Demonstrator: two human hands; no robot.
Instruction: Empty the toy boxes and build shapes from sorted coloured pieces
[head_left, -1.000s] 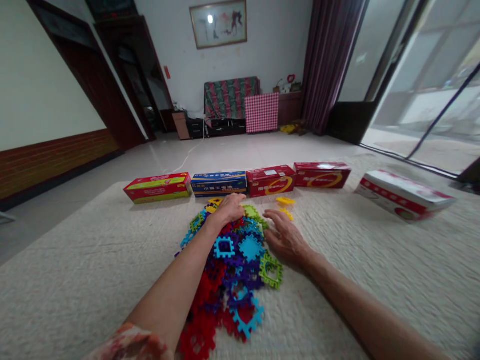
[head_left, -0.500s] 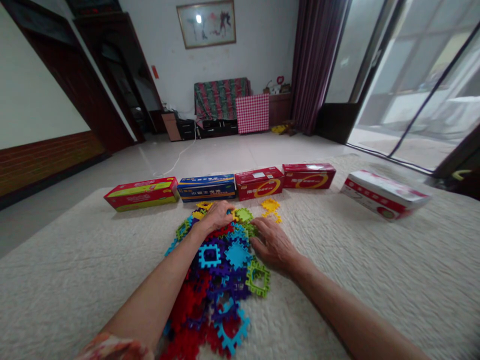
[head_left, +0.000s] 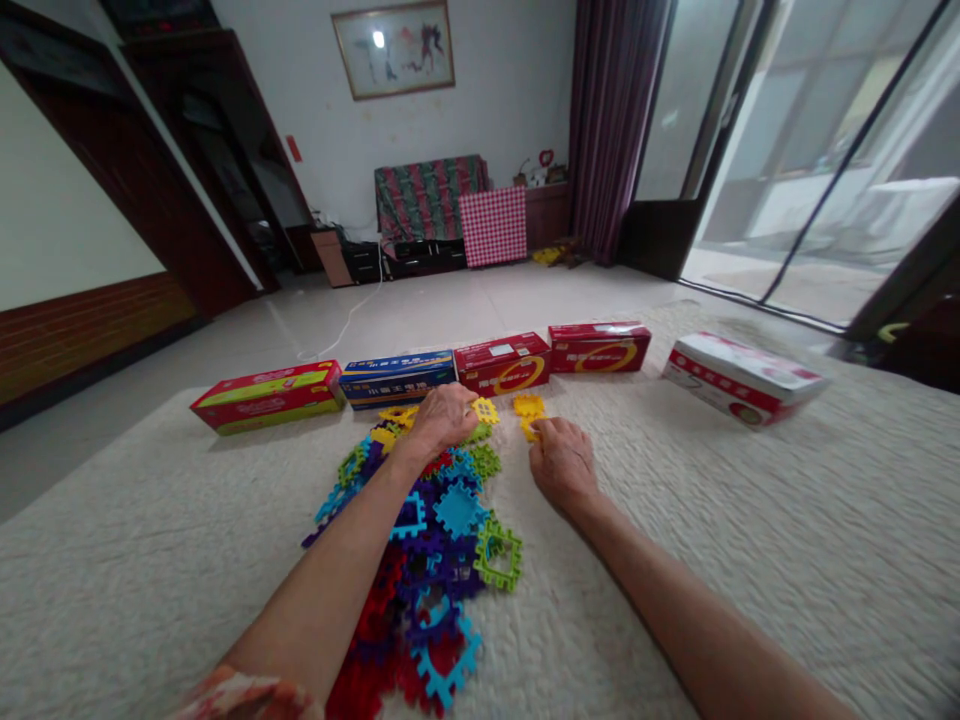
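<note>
Hands both near frame centre, at far end of heap. Left hand [head_left: 444, 418] curled, pinching yellow toothed plastic tile [head_left: 484, 410]. Right hand [head_left: 561, 462] half-fisted, thumb and forefinger nipping second yellow tile [head_left: 528, 430], just below loose yellow tiles [head_left: 528, 404]. Heap of red, blue, purple, green interlocking tiles [head_left: 439, 545] lower centre on cream textured rug [head_left: 712, 520]. Row of flat cardboard boxes [head_left: 502, 363] just above hands.
</note>
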